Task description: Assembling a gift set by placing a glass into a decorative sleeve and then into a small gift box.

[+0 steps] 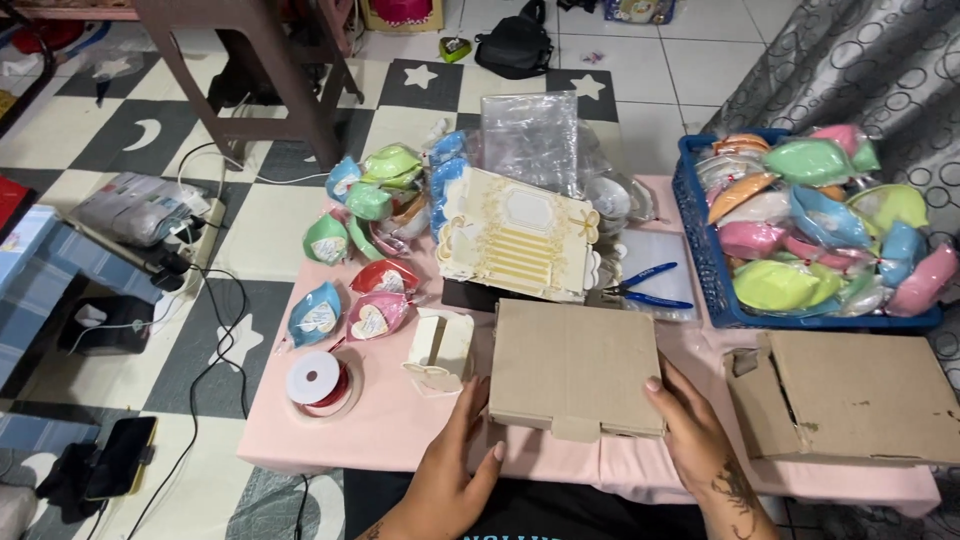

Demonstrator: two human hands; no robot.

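Both hands bracket a closed brown cardboard box (575, 368) at the near edge of the pink surface (390, 420); the left hand (455, 470) has its grip curled on the box's left side, the right hand (695, 430) presses the right edge; even pressure from both sides would likely keep it square; a cream gold-patterned card (520, 235) lies behind; pastel packets fill a blue basket (700, 270) at right.

Second cardboard box (850, 395) cut off at right edge; phone (120, 455) on floor — perhaps face-down, too small.
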